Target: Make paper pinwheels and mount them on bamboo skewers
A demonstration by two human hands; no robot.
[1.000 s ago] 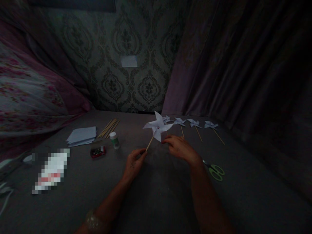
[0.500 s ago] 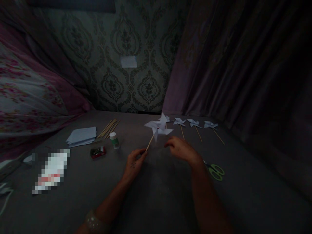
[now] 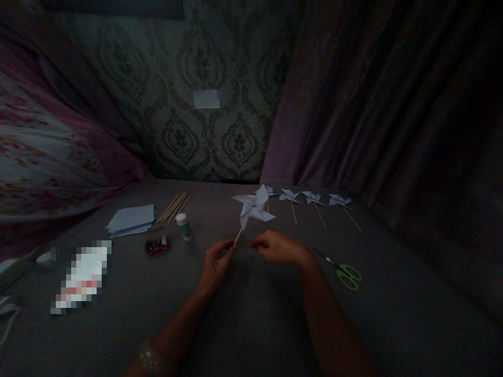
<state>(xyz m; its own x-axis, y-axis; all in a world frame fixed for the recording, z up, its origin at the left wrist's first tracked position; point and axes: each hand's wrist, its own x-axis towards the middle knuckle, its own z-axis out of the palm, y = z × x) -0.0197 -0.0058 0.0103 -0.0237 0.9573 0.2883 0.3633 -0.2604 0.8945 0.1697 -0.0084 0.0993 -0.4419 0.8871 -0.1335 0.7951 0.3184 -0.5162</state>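
Note:
My left hand [image 3: 216,262] pinches the wooden stick of a white paper pinwheel [image 3: 252,206] and holds it tilted up over the grey surface. Just below the pinwheel's blades hovers my right hand [image 3: 277,247], its fingers curled loosely and nothing visible in them. Whether it touches the stick is unclear in the dim light.
Three finished pinwheels [image 3: 314,199] lie in a row at the back right. Green-handled scissors [image 3: 346,273] lie right of my right hand. To the left are a small glue bottle [image 3: 183,226], a red pin box [image 3: 157,244], wooden sticks [image 3: 175,206] and stacked white paper [image 3: 131,219].
My right hand has come off the pinwheel's blade and moved down and left toward the stick. The pinwheel's blades have turned. My left hand has stayed put.

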